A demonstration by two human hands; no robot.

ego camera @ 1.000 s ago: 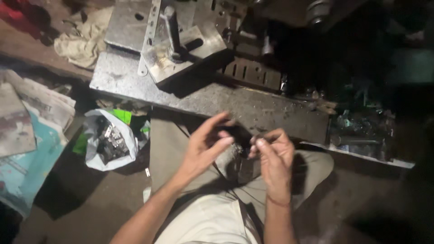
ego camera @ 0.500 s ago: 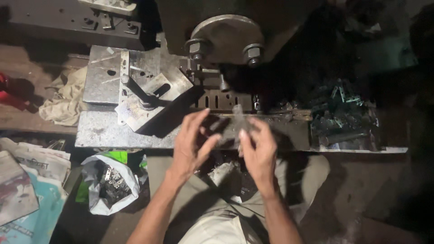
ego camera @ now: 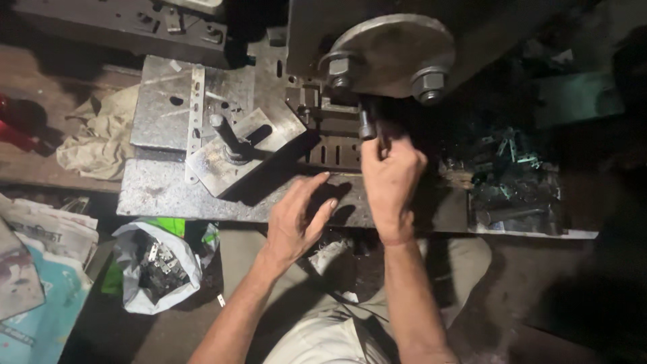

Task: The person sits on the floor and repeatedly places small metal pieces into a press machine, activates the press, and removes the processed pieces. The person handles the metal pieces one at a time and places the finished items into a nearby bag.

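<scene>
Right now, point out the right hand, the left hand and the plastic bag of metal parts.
right hand [ego camera: 391, 178], head view, on the back of the hand.
left hand [ego camera: 296, 219], head view, on the back of the hand.
plastic bag of metal parts [ego camera: 131, 246], head view, on its pale upper rim.

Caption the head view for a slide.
Right hand reaches under the press wheel; left hand rests on the steel table.

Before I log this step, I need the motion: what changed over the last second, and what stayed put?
Both hands left the lap, where they worked together on something small and dark. The right hand moved forward, up to the press, fingertips pinching at the dark slot under its round plate; what it grips is unclear. The left hand now rests open on the steel table. The bag of parts and rag stayed.
</scene>
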